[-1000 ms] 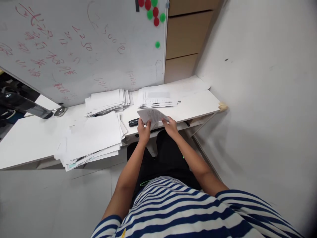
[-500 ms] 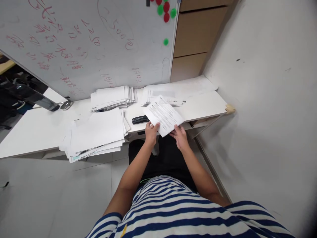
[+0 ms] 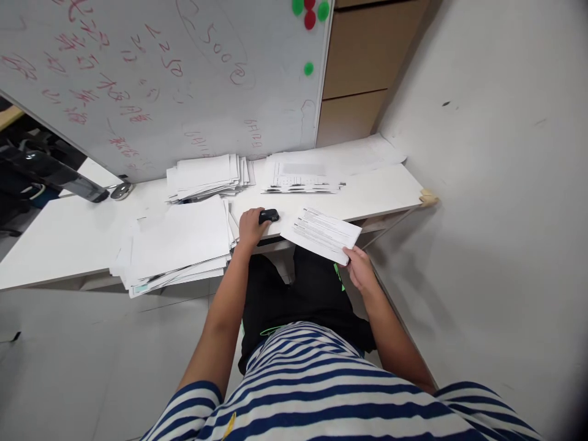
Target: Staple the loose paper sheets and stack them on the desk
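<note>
My left hand (image 3: pixel 252 228) is closed around a black stapler (image 3: pixel 269 215) on the desk; the hand hides the stapler's left part. My right hand (image 3: pixel 361 267) pinches the lower right corner of some printed sheets of paper (image 3: pixel 321 234), thumb on top. The sheets tilt over the desk's front edge, with their left end close to the stapler. Left of my left hand lies a large stack of papers (image 3: pixel 184 239), its top sheet blank.
The white desk (image 3: pixel 386 195) also bears a second paper stack (image 3: pixel 204 174) and printed papers (image 3: pixel 301 177) at the back. A whiteboard (image 3: pixel 160 86) with red writing stands behind. A dark bottle-like object (image 3: pixel 68 177) is at the left, and a wall (image 3: pixel 482 214) closes off the right.
My left hand has let go of the printed sheets, moved left and taken hold of the stapler. My right hand has moved right and slightly down, keeping the sheets, which have turned.
</note>
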The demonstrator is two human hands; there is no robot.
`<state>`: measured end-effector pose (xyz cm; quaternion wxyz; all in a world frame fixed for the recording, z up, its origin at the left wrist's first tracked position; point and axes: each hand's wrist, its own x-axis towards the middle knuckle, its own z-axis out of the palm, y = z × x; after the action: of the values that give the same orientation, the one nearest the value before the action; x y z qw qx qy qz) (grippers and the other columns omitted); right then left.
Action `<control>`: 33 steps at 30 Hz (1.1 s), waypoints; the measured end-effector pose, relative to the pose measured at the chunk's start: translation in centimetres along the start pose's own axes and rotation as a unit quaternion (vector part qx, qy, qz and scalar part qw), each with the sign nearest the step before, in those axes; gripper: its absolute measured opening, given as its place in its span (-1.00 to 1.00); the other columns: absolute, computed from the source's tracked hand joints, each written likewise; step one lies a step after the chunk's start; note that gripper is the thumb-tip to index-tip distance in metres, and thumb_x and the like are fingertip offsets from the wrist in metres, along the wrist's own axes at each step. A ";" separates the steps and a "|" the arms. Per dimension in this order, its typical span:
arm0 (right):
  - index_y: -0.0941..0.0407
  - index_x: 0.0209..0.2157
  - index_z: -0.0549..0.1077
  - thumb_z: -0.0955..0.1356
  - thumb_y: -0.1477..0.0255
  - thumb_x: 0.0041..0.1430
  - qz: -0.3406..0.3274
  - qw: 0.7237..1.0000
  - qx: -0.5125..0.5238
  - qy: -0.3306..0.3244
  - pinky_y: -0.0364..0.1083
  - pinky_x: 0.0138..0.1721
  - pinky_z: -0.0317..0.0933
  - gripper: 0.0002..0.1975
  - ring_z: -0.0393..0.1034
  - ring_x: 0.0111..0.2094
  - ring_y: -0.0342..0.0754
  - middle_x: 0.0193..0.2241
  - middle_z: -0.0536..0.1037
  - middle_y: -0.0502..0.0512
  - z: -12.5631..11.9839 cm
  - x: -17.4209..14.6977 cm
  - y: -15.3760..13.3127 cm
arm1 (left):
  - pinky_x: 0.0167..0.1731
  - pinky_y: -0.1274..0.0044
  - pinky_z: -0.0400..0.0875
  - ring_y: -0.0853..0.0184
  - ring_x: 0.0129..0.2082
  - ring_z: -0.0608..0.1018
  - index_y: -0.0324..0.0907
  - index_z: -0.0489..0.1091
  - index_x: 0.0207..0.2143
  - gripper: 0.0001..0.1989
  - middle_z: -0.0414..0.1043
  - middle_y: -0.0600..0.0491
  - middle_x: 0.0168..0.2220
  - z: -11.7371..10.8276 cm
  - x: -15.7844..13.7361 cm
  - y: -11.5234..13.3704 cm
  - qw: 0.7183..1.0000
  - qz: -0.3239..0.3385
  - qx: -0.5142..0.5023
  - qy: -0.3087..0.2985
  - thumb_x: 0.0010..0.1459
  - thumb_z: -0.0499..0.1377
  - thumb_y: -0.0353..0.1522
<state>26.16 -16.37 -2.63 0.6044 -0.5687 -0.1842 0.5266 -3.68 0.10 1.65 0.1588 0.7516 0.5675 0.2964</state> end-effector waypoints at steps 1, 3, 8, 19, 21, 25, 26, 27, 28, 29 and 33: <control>0.10 -0.22 0.56 0.48 0.28 -0.14 0.001 1.000 0.000 -0.006 -0.14 -0.56 0.29 -0.63 0.53 -0.39 -0.02 -0.27 0.68 0.09 0.1 -0.1 -0.3 | 0.13 0.19 0.24 0.00 0.08 0.42 -0.14 0.43 -0.01 -0.64 0.48 -0.16 -0.01 -0.1 0.2 -0.5 1.000 0.003 0.000 -0.012 0.10 0.28 -0.34; 0.09 -0.21 0.57 0.49 0.29 -0.12 -0.005 1.000 0.004 -0.012 -0.07 -0.44 0.41 -0.64 0.58 -0.31 0.04 -0.25 0.68 0.10 0.5 -0.1 -0.7 | 0.07 0.23 0.28 0.04 0.03 0.42 -0.12 0.44 -0.04 -0.69 0.49 -0.12 -0.04 -0.1 0.0 -0.8 0.999 0.014 -0.019 -0.024 0.14 0.24 -0.31; 0.08 -0.21 0.58 0.51 0.28 -0.10 -0.026 0.999 -0.006 -0.034 0.05 -0.14 0.48 -0.64 0.59 -0.16 0.11 -0.22 0.69 0.08 1.6 0.0 -0.7 | 0.03 0.29 0.31 0.10 0.01 0.43 -0.09 0.47 -0.07 -0.68 0.49 -0.07 -0.05 -0.3 -0.8 -0.3 0.995 0.003 -0.088 -0.051 0.09 0.27 -0.29; 0.10 -0.22 0.58 0.53 0.13 -0.08 -0.009 0.985 -0.075 -0.152 0.10 -0.09 0.44 -0.58 0.58 -0.23 0.08 -0.33 0.68 0.08 4.4 1.5 -0.3 | 0.14 0.19 0.24 0.00 0.12 0.41 -0.08 0.47 -0.01 -0.57 0.48 -0.13 0.03 -1.4 -1.0 0.2 0.993 0.018 -0.064 -0.097 0.04 0.33 -0.22; 0.10 -0.21 0.58 0.54 0.12 -0.09 -0.016 0.989 -0.060 -0.134 0.10 -0.06 0.43 -0.55 0.58 -0.22 0.08 -0.30 0.68 0.09 4.6 1.5 -0.2 | 0.27 0.12 0.05 0.00 0.14 0.42 -0.05 0.49 -0.02 -0.57 0.49 -0.10 0.05 -2.0 -0.9 0.7 0.992 0.016 -0.060 -0.112 0.04 0.34 -0.16; 0.12 -0.22 0.59 0.55 0.09 -0.11 -0.025 0.995 -0.034 -0.094 0.09 -0.08 0.44 -0.52 0.59 -0.23 0.09 -0.28 0.68 0.11 4.5 1.5 0.5 | 0.33 0.10 -0.14 0.08 0.08 0.47 -0.02 0.51 -0.13 -0.71 0.54 -0.03 0.00 -2.7 1.2 2.9 0.997 -0.005 -0.066 -0.051 0.23 0.17 -0.09; 0.13 -0.23 0.58 0.54 0.08 -0.11 -0.027 0.995 -0.034 -0.087 0.09 -0.10 0.44 -0.52 0.59 -0.23 0.09 -0.30 0.68 0.11 4.5 1.5 0.6 | 0.30 0.14 -0.06 0.10 0.04 0.49 -0.03 0.51 -0.16 -0.72 0.56 -0.03 -0.04 -2.6 2.1 3.7 0.997 0.003 -0.068 -0.024 0.26 0.14 -0.09; 0.13 -0.25 0.58 0.54 0.08 -0.11 -0.029 0.996 -0.036 -0.081 0.08 -0.12 0.45 -0.53 0.59 -0.24 0.09 -0.31 0.68 0.11 4.6 1.6 0.8 | 0.26 0.18 0.05 0.12 -0.02 0.51 -0.05 0.50 -0.20 -0.72 0.57 -0.03 -0.11 -2.3 2.9 4.4 0.998 0.013 -0.067 -0.005 0.27 0.12 -0.10; 0.13 -0.26 0.58 0.53 0.07 -0.10 -0.031 0.996 -0.039 -0.077 0.07 -0.14 0.45 -0.53 0.59 -0.25 0.08 -0.32 0.68 0.10 4.6 1.7 0.9 | 0.18 0.22 0.15 0.13 -0.10 0.53 -0.07 0.48 -0.27 -0.72 0.57 -0.03 -0.20 -1.7 3.8 5.1 0.998 0.021 -0.061 0.006 0.28 0.10 -0.10; 0.13 -0.26 0.57 0.53 0.07 -0.09 -0.033 0.996 -0.042 -0.074 0.07 -0.15 0.45 -0.54 0.59 -0.26 0.08 -0.33 0.68 0.10 4.6 1.8 1.0 | 0.09 0.26 0.23 0.15 -0.18 0.53 -0.09 0.46 -0.35 -0.70 0.55 -0.03 -0.32 -1.1 4.5 5.6 0.998 0.022 -0.051 0.007 0.28 0.09 -0.11; 0.12 -0.27 0.58 0.52 0.05 -0.07 -0.035 0.996 -0.050 -0.071 0.06 -0.17 0.45 -0.54 0.58 -0.28 0.07 -0.33 0.68 0.10 4.6 1.8 1.2 | -0.17 0.32 0.30 0.11 -0.36 0.50 -0.10 0.21 -0.64 -0.58 0.26 0.01 -0.64 2.4 6.1 5.9 0.998 -0.054 0.016 -0.011 0.28 0.08 -0.19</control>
<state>22.57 -12.85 -3.06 0.5790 -0.5525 -0.2723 0.5341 3.39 4.32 4.81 0.1685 0.7253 0.6104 0.2702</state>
